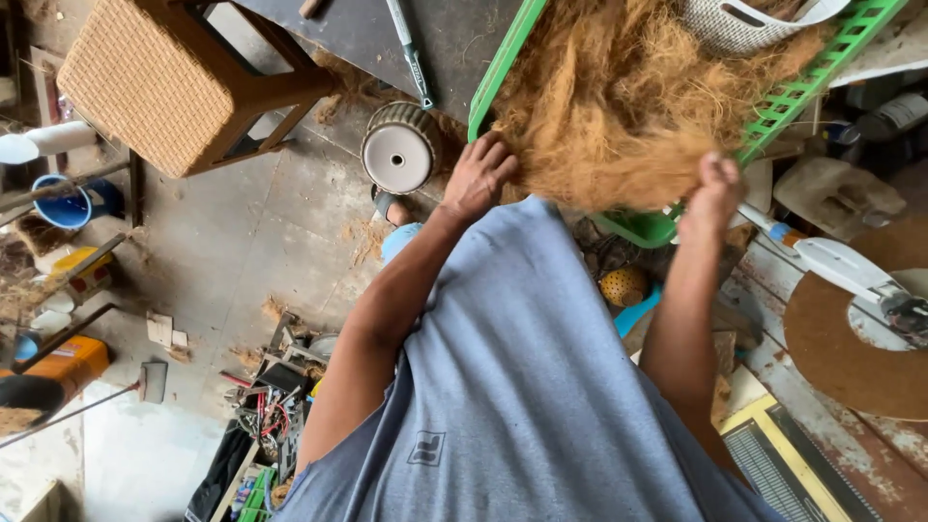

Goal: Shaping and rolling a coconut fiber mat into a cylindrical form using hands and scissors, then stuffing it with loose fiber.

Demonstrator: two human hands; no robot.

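Cluttered workshop flooring of grey concrete is seen at the left of the frame, with a woven stool [145,82] at the upper left and a round pot [400,147] near the top centre. A mound of brown coir fibre [619,97] is heaped in a green crate [638,227] at the upper middle. The left hand [478,179] is pressed into its edge with fingers apart; the right hand [715,188] is closed on a tuft. The fibre is judged light, springy and loose, best gathered in handfuls.
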